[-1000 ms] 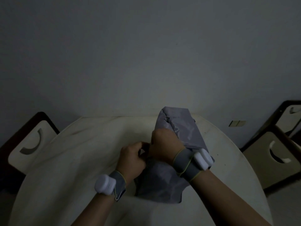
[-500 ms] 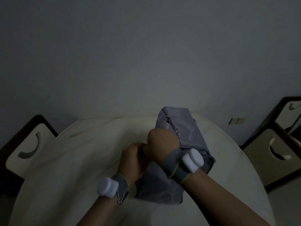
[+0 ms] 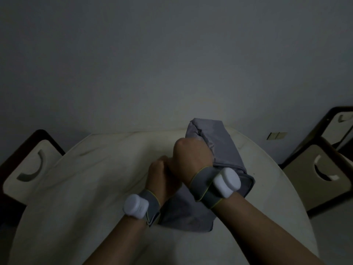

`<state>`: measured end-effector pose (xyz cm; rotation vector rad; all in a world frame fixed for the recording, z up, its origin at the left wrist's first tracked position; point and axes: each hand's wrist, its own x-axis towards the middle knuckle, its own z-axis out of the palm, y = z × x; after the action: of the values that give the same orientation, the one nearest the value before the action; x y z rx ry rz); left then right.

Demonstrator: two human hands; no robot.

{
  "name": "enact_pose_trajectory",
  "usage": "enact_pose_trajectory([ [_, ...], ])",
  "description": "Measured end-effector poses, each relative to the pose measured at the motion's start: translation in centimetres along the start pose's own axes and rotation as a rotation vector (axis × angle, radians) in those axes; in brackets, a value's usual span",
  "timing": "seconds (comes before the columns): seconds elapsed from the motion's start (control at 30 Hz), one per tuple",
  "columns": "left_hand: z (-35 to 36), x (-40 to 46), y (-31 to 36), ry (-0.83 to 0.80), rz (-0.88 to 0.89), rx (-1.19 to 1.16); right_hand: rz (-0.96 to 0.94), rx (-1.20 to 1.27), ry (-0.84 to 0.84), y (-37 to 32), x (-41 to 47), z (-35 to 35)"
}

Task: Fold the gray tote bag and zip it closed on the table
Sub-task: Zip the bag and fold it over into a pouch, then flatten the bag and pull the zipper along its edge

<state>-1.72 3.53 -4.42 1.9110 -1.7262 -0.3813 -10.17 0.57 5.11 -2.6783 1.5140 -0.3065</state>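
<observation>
The gray tote bag (image 3: 219, 142) lies bunched on the round white table (image 3: 91, 184), right of centre, its far end raised and crumpled. My right hand (image 3: 193, 155) is a closed fist clamped on the bag's left edge, its fingers hidden in the fabric. My left hand (image 3: 162, 178) is closed too, pressed against the right fist at the same edge of the bag. What its fingertips pinch is hidden. Both wrists wear gray straps with white pods.
A chair (image 3: 24, 169) with a pale seat stands at the table's left, and two more chairs (image 3: 321, 169) at the right. A plain wall rises behind the table. The room is dim.
My right hand has slid left and slightly toward me along the bag's edge, closing up against my left hand. The bag has shifted little.
</observation>
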Motion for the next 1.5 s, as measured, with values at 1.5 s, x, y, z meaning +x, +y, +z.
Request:
enact_pose_trajectory([
  [1.5, -3.5, 13.6, 12.6, 0.284, 0.518, -0.05, 0.272, 0.592, 0.203, 15.4, 0.7, 0.8],
])
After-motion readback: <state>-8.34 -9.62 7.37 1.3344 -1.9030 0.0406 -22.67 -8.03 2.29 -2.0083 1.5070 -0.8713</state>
